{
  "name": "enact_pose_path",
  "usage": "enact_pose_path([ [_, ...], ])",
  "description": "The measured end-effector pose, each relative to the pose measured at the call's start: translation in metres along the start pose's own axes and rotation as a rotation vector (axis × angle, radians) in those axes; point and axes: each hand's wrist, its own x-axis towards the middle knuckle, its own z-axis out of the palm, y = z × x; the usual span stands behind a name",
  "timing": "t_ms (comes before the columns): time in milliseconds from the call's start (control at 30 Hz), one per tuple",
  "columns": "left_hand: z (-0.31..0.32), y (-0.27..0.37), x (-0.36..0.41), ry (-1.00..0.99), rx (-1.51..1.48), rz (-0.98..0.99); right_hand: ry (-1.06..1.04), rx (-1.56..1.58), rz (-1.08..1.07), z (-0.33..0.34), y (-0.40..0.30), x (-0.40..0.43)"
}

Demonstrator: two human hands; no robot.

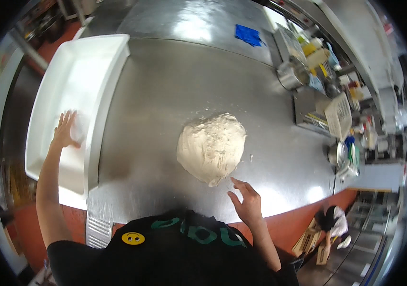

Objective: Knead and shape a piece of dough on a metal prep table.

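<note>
A large mound of pale dough [212,148] rests on the stainless-steel worktable [146,107], its top rough and dusted with flour. My left hand [64,133] is over the inside of a deep white plastic tub [94,143] at the table's left side. Its fingers are spread, and I cannot tell whether they touch the tub floor. Beside those fingers a faint blurred patch shows on the white plastic. Just off the dough's near right edge is my right hand [248,200], fingers apart and slightly curled, holding nothing.
A blue cloth [248,35] lies at the far end. Along the right side stand a metal pot [292,75], a white plastic basket [338,117], a metal bowl [337,153] and several bottles. Another person [332,223] bends over cardboard boxes [307,239] at lower right.
</note>
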Motion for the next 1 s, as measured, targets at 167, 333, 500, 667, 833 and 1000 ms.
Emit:
enact_pose_path([
  [167, -0.008, 0.004, 0.020, -0.020, 0.004, 0.280, -0.022, -0.008, 0.003, 0.016, -0.017, -0.007],
  [333, 0.003, 0.007, 0.020, -0.006, 0.143, 0.107, -0.027, 0.022, 0.011, 0.025, -0.039, -0.013],
  [500, 0.032, -0.105, 0.022, 0.472, -0.221, 0.070, 0.005, 0.084, -0.066, 0.029, -0.048, -0.017],
  [667, -0.138, 0.020, -0.048, 1.091, -0.714, 0.218, 0.147, 0.112, -0.232, 0.016, -0.055, 0.015],
  [833, -0.188, 0.272, -0.188, 0.826, -1.047, 0.373, 0.341, 0.393, -0.235, -0.030, -0.093, 0.062],
  [1000, -0.096, 0.408, -0.201, 0.264, -1.692, 0.260, 0.103, 0.776, 0.277, -0.028, -0.002, 0.058],
])
